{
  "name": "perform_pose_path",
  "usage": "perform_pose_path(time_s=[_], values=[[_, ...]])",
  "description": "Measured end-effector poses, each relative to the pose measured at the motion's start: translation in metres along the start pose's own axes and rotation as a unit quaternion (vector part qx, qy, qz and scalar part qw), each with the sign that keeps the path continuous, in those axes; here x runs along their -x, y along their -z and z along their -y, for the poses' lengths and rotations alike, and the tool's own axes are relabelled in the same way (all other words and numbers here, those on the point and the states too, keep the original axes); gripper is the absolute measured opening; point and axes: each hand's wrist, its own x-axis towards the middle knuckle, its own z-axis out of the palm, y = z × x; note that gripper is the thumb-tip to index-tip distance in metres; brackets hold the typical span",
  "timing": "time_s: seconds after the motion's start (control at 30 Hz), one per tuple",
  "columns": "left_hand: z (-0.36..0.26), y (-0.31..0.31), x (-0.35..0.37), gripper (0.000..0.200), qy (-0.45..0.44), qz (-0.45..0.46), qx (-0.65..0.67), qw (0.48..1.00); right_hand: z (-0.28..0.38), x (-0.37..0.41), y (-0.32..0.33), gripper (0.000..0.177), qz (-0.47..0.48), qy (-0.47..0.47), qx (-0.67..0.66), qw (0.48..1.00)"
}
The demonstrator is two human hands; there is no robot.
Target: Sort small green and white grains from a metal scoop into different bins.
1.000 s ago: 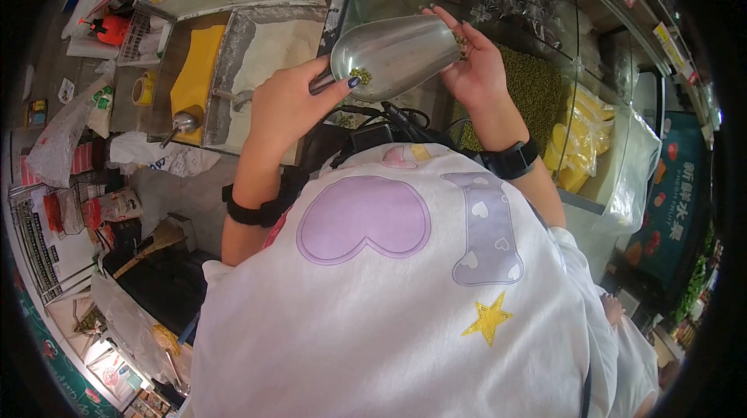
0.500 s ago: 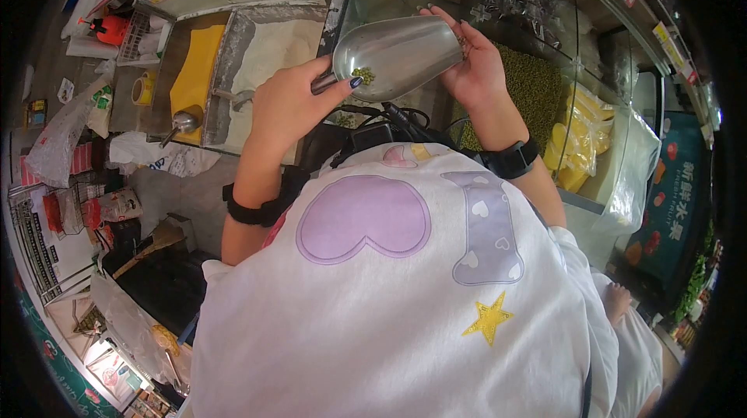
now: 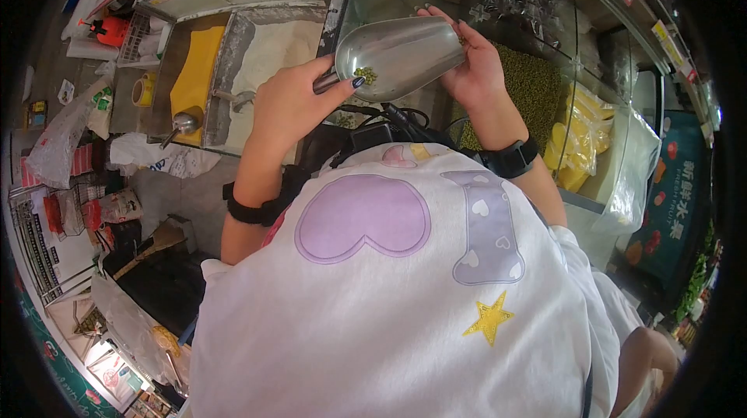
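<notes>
My left hand [image 3: 289,107] is closed round the handle of a shiny metal scoop [image 3: 401,56]. A few green beans [image 3: 366,75] lie in the scoop near the handle. My right hand [image 3: 476,68] is at the scoop's mouth, palm turned up, with its fingers partly hidden behind the metal edge. Small bits that I cannot make out show between that palm and the scoop. To the right of this hand is a bin of green beans [image 3: 521,80].
Left of the scoop are a bin of white powder [image 3: 276,52], a bin of yellow grain [image 3: 198,68] and a small metal scoop [image 3: 185,122]. Yellow packets [image 3: 580,134] fill a bin at right. Another person's arm [image 3: 647,360] shows at lower right.
The other person's arm at lower right has shifted, and more of it shows. My hands and the scoop are nearly unmoved.
</notes>
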Motion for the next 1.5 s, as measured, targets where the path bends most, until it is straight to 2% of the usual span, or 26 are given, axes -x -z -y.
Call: perform_pose_path(time_s=[0.6,0.7,1.1,1.2,1.27,1.3,1.37,1.4,1.43,1.5], values=[[0.002,-0.005,-0.001,0.042,0.002,0.0,-0.006,1.0,-0.001,-0.001,0.003,0.04,0.0,-0.002,-0.002,1.0],[0.005,-0.01,-0.002,0.04,0.0,0.001,0.024,1.0,0.0,-0.001,0.005,0.04,0.009,-0.008,-0.025,1.0],[0.005,-0.009,0.001,0.039,0.014,-0.01,0.031,0.999,0.0,0.001,0.004,0.044,0.004,-0.003,-0.035,0.999],[0.009,-0.006,0.003,0.038,0.013,-0.031,0.041,0.999,0.003,0.0,0.014,0.044,0.01,0.006,-0.047,0.999],[0.011,-0.003,0.005,0.036,0.016,-0.035,0.049,0.998,0.004,-0.009,0.025,0.041,-0.043,0.07,-0.097,0.992],[0.012,-0.003,0.006,0.036,0.016,-0.035,0.049,0.998,0.006,-0.011,0.034,0.041,-0.043,0.07,-0.097,0.992],[0.015,-0.006,0.009,0.035,0.004,-0.06,0.08,0.995,0.009,-0.016,0.057,0.034,0.049,0.064,-0.252,0.964],[0.017,-0.006,0.009,0.035,0.004,-0.06,0.08,0.995,0.008,-0.021,0.062,0.029,0.259,-0.003,-0.307,0.916],[0.017,-0.007,0.008,0.035,0.004,-0.057,0.088,0.994,0.01,-0.023,0.066,0.029,0.259,-0.004,-0.308,0.916],[0.017,-0.006,0.009,0.034,0.003,-0.053,0.096,0.994,0.012,-0.025,0.065,0.03,0.347,-0.064,-0.322,0.879]])
